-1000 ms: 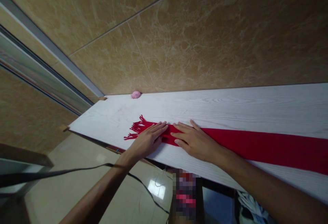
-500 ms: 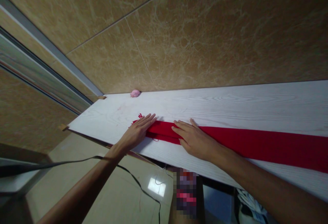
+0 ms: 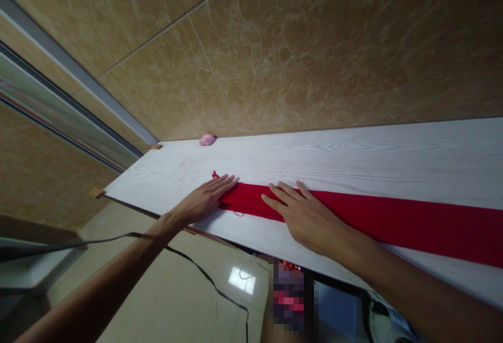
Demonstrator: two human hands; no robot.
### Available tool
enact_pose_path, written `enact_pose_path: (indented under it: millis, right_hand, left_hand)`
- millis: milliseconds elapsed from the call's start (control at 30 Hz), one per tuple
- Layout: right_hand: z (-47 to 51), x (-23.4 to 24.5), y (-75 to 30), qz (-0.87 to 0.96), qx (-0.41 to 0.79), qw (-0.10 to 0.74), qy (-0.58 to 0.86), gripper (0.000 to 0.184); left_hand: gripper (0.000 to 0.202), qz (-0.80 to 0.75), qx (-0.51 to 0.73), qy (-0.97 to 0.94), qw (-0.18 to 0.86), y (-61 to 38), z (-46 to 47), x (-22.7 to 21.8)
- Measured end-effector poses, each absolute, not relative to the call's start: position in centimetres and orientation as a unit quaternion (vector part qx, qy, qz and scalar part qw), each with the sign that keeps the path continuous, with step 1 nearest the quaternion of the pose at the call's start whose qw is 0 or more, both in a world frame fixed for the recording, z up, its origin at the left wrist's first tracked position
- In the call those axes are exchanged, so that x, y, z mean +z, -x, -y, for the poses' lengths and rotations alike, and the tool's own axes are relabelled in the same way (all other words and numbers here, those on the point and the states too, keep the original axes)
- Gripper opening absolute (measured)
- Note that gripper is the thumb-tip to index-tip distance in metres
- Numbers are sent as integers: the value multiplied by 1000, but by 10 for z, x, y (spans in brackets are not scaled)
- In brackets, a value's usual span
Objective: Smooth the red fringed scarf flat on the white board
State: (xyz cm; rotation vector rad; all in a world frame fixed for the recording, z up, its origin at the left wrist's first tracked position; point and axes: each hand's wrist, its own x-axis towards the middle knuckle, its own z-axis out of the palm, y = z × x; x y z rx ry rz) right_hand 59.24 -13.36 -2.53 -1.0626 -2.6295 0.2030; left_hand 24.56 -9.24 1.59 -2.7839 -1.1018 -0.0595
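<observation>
A long red scarf (image 3: 377,220) lies stretched along a white wood-grain table (image 3: 353,157), running off past the right edge of the view. Near its fringed left end, my left hand (image 3: 206,196) rests flat with fingers extended, covering part of the fringe. My right hand (image 3: 301,209) lies palm down on the scarf farther right, its fingers spread. Between the two hands the red cloth looks smooth. A loose red thread (image 3: 239,213) curls out below the scarf's near edge.
A small pink figure (image 3: 207,139) sits by the tiled wall (image 3: 314,50) at the back. Below the table's near edge, a dark strap (image 3: 196,265) hangs over the shiny floor (image 3: 176,301). A blurred-out patch is at bottom centre.
The fold line near the scarf's lower edge between my hands is gone and the cloth lies flatter. My right hand's fingers have spread wider; my left hand has shifted slightly left.
</observation>
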Motion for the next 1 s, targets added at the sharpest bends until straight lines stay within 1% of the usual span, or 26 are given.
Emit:
enact_pose_path:
  millis: [67, 167, 233, 267, 467, 633, 800, 1000]
  right_hand:
    - [133, -27, -594, 917, 58, 153, 365, 70]
    - [131, -29, -594, 918, 62, 153, 360, 56]
    - [130, -29, -594, 917, 76, 154, 360, 53]
    - [129, -30, -595, 917, 82, 157, 357, 54]
    - [127, -32, -599, 923, 89, 169, 335, 60]
    - [126, -33, -599, 926, 88, 151, 335, 59]
    - [125, -39, -600, 925, 77, 179, 325, 59]
    - [126, -37, -601, 925, 82, 173, 329, 57]
  left_hand:
    - [59, 361, -49, 925, 110, -240, 99, 23]
    - [32, 346, -104, 919, 156, -232, 111, 30]
    - [19, 330, -128, 921, 165, -229, 119, 30]
    - [15, 324, -138, 921, 164, -228, 123, 29]
    - [16, 342, -170, 915, 134, -229, 135, 21]
    - [15, 360, -192, 906, 110, -232, 139, 16]
    - [21, 366, -209, 899, 115, -233, 138, 12]
    - [22, 351, -194, 909, 114, -238, 134, 12]
